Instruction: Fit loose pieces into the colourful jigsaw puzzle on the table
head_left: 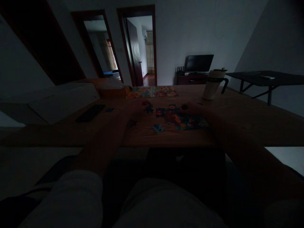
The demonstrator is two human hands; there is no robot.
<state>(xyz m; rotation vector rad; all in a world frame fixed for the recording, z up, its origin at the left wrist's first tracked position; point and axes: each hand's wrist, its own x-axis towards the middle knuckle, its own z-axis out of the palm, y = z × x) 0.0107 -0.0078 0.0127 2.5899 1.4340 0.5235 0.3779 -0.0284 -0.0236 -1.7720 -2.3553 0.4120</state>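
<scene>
We're at the part-built puzzle (pixel 182 119) lying flat near the front edge of the wooden table (pixel 237 123), kept close so both arms reach it. Our right hand (pixel 192 108) rests on its upper edge, fingers curled down onto it; whether they pinch a piece, we cannot tell in this gloom. Our left hand (pixel 140 106) is closed lightly around a small dark piece (pixel 149 109) just left of the puzzle. Loose pieces (pixel 158 128) sit by the near edge, within easy reach. Beyond, the picture sheet (pixel 152 92) lies flat for reference. A mug (pixel 213 85) stands well right; a dark phone (pixel 90 113) and box (pixel 64 99) lie left, leaving bare wood between.
</scene>
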